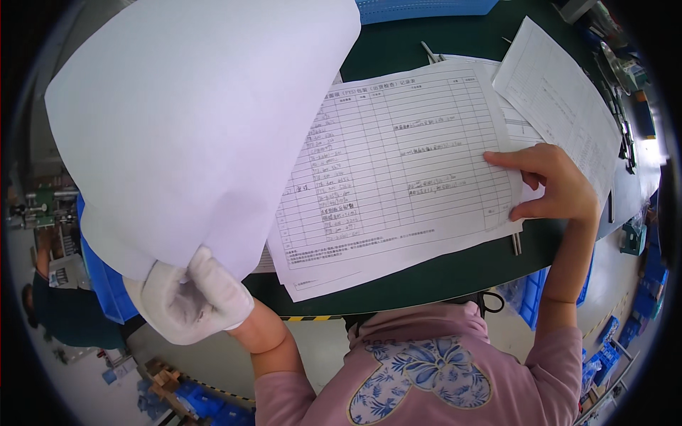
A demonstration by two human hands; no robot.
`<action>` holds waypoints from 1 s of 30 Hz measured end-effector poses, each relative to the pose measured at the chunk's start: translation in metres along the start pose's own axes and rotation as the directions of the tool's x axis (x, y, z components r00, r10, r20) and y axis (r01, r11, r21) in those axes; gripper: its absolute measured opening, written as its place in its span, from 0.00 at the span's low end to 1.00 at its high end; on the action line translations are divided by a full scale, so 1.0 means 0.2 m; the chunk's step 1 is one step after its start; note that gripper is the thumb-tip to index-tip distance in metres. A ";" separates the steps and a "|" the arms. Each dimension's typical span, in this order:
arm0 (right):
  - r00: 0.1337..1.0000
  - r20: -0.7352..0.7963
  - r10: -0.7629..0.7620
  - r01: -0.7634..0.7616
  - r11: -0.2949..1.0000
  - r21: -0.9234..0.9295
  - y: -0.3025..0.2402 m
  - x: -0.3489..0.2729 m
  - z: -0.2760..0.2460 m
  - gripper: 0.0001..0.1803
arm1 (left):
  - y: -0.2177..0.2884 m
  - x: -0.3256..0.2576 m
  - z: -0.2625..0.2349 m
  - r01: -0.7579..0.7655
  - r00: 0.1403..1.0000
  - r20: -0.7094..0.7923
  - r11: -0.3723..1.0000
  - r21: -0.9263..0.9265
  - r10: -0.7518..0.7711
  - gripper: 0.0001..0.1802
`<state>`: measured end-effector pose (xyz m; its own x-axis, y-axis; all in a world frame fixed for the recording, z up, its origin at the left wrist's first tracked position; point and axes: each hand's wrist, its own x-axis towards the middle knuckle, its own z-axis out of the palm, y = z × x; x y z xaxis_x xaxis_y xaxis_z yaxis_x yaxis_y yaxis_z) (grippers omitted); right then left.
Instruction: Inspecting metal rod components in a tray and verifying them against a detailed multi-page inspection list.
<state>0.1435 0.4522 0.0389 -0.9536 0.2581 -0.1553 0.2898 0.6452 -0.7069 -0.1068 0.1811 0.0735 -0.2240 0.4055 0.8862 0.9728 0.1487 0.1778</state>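
Observation:
My left hand (190, 297), in a white glove, pinches the lower corner of a large blank white sheet (192, 121) and holds it lifted, its plain back toward me. My bare right hand (558, 186) rests on the right edge of a printed form with a ruled table and handwriting (398, 177), forefinger and thumb pressing the paper against the dark green table (440, 273). More printed sheets lie under this form.
Another printed sheet (558, 99) lies at the upper right. A blue bin (419, 8) stands at the far edge, and blue crates (106, 273) sit at the left. Small metal tools (428, 51) and a metal rod (516, 243) poke from under the papers. Another person (60, 302) is at the far left.

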 end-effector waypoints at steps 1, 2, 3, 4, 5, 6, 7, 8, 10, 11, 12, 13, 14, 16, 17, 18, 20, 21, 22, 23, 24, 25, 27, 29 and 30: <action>1.000 0.004 0.000 0.000 1.000 -0.010 0.00 0.00 0.00 0.41 | 0.00 0.00 0.00 -0.005 1.000 0.003 1.000 0.023 0.005 0.04; 1.000 0.007 0.000 0.001 1.000 -0.021 0.00 0.00 0.00 0.40 | 0.00 0.00 0.01 -0.003 1.000 0.003 1.000 0.021 0.003 0.04; 1.000 0.008 0.000 0.000 1.000 -0.021 0.00 0.00 0.00 0.40 | -0.01 0.00 0.02 -0.010 1.000 -0.025 1.000 -0.008 0.010 0.04; 1.000 0.009 0.003 -0.003 1.000 -0.020 0.00 0.00 0.00 0.40 | -0.02 0.00 0.02 -0.018 0.998 -0.054 0.999 -0.038 0.016 0.04; 1.000 0.010 0.007 -0.007 1.000 -0.020 0.00 0.01 0.00 0.40 | -0.01 0.00 0.02 -0.017 0.998 -0.054 0.999 -0.037 0.015 0.04; 1.000 0.010 0.009 -0.009 1.000 -0.021 -0.01 0.00 0.00 0.40 | -0.01 0.00 0.02 -0.013 0.999 -0.033 0.999 -0.034 0.012 0.04; 1.000 0.015 0.028 -0.027 1.000 -0.012 -0.01 0.00 -0.01 0.40 | -0.01 0.00 0.02 -0.009 1.000 -0.013 1.000 -0.030 0.009 0.04; 0.999 0.020 0.047 -0.047 0.999 -0.005 -0.01 0.00 -0.01 0.39 | -0.01 0.01 0.03 -0.007 1.000 -0.014 0.999 -0.034 0.007 0.04; 1.000 0.010 0.028 -0.028 1.000 -0.009 -0.01 -0.01 -0.01 0.39 | -0.01 0.01 0.04 -0.037 0.999 -0.021 0.998 -0.058 0.036 0.04; 1.000 0.002 0.004 -0.004 1.000 -0.009 0.00 -0.01 -0.01 0.39 | -0.01 0.01 0.04 -0.034 0.999 -0.027 0.997 -0.069 0.032 0.04; 1.000 -0.002 0.014 -0.014 1.000 -0.017 0.01 -0.01 -0.01 0.39 | -0.01 0.01 0.02 -0.023 1.000 0.012 0.997 -0.078 0.024 0.04; 1.000 -0.005 -0.019 0.019 1.000 -0.006 0.01 0.00 0.00 0.38 | -0.01 0.01 0.00 -0.013 0.999 0.051 0.996 -0.089 0.017 0.05; 0.999 -0.008 -0.051 0.051 0.999 0.004 0.01 0.00 0.00 0.37 | -0.01 0.01 -0.01 -0.011 0.999 0.044 0.995 -0.103 0.015 0.05; 0.999 -0.001 -0.032 0.032 0.999 -0.001 0.00 0.00 -0.01 0.37 | -0.02 0.00 -0.01 -0.029 0.998 0.054 1.000 -0.007 0.029 0.05; 1.000 0.011 -0.025 0.025 1.000 0.004 0.00 0.01 -0.01 0.36 | -0.01 0.00 -0.01 -0.023 0.998 0.053 1.000 0.011 0.023 0.05; 1.000 0.006 -0.016 0.016 1.000 -0.006 0.00 0.00 -0.01 0.36 | -0.01 0.00 -0.01 -0.021 0.999 0.045 1.000 -0.001 0.021 0.05; 0.999 0.000 -0.044 0.044 0.999 0.002 -0.01 0.00 -0.01 0.36 | -0.02 -0.01 -0.02 0.010 0.996 0.093 1.000 -0.023 -0.008 0.04; 0.999 -0.002 -0.039 0.039 0.999 -0.004 -0.01 0.00 -0.01 0.36 | -0.01 0.00 -0.02 -0.032 0.996 0.088 0.999 0.007 0.031 0.04; 0.999 0.007 -0.040 0.040 0.999 -0.004 -0.01 0.00 -0.01 0.36 | -0.02 0.00 -0.01 -0.031 0.996 0.084 1.000 0.001 0.030 0.04; 0.999 0.016 -0.042 0.042 0.999 -0.003 -0.01 0.00 -0.01 0.36 | -0.03 0.00 -0.01 -0.038 0.996 0.075 0.999 -0.029 0.040 0.04; 0.999 0.015 -0.039 0.039 0.999 -0.004 -0.01 0.00 -0.01 0.36 | -0.03 0.00 0.00 -0.046 0.996 0.068 0.997 -0.059 0.050 0.04; 0.999 0.020 -0.034 0.034 0.999 -0.004 -0.01 0.00 -0.01 0.36 | -0.03 -0.01 0.00 -0.046 0.996 0.068 0.997 -0.061 0.050 0.04; 0.999 0.024 -0.030 0.030 1.000 -0.004 -0.01 0.00 -0.02 0.36 | -0.03 -0.01 0.02 -0.032 0.999 0.029 0.998 -0.051 0.033 0.04; 1.000 0.019 -0.023 0.024 1.000 -0.019 -0.02 0.00 -0.02 0.36 | -0.03 -0.01 0.01 -0.030 0.999 0.043 0.998 -0.051 0.032 0.05; 1.000 0.020 -0.023 0.023 1.000 -0.018 -0.02 0.00 -0.02 0.36 | -0.03 -0.01 0.01 -0.028 0.998 0.058 0.998 -0.052 0.031 0.05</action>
<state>0.1427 0.4524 0.0444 -0.9614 0.2290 -0.1528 0.2690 0.6639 -0.6977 -0.1116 0.1815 0.0699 -0.1972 0.4614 0.8650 0.9804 0.0903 0.1753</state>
